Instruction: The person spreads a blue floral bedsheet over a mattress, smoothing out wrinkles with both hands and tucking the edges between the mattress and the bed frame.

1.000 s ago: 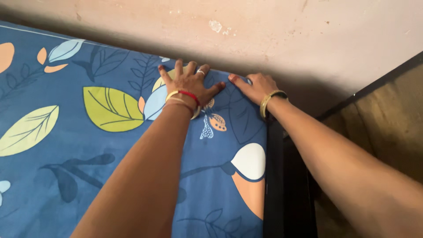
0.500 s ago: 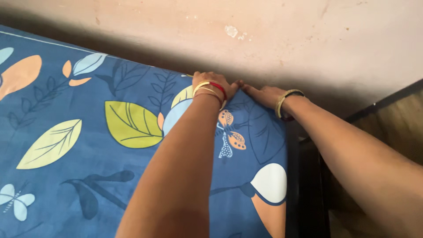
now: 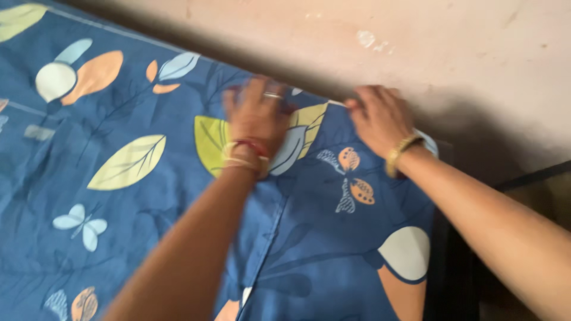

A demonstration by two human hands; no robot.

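A blue bedsheet printed with leaves and butterflies covers a mattress that runs along a wall. My left hand, with bangles and a red thread at the wrist, lies palm down on the sheet near its far edge, fingers spread; it is blurred. My right hand, with a gold bangle, rests on the sheet's far corner. Its fingertips reach the edge where the sheet meets the wall, and whether they grip the cloth is unclear. A crease runs down the sheet below my left wrist.
A stained pinkish wall stands right behind the mattress. A dark bed frame edge runs down the right side, with a brown surface beyond it.
Both hands have come out of the gap at the wall and now lie on top of the sheet. The view has shifted left, showing more sheet, which now looks creased.
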